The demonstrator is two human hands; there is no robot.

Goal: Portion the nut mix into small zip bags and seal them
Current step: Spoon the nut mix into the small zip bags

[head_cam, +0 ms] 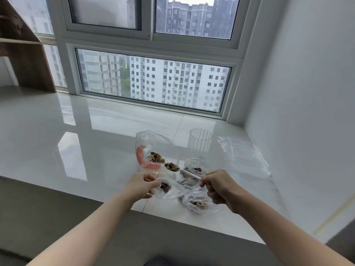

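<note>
A large clear bag with a red strip (153, 150) lies open on the white sill, with nut mix (157, 158) inside. My right hand (217, 186) grips the white handle of a spoon (189, 173), whose bowl holds a heap of nuts (172, 166) just outside the large bag's mouth. My left hand (141, 186) pinches the rim of a small zip bag (169, 190) holding a few dark nuts. Two more small bags with nuts lie close by, one behind the spoon (196, 169) and one under my right hand (199, 204).
A ribbed clear glass (199, 144) stands behind the bags. A stack of unused zip bags (244, 154) lies to the right, near the white wall. The sill's front edge (172, 214) runs just below my hands. The window is behind; a wooden shelf (23, 54) stands far left.
</note>
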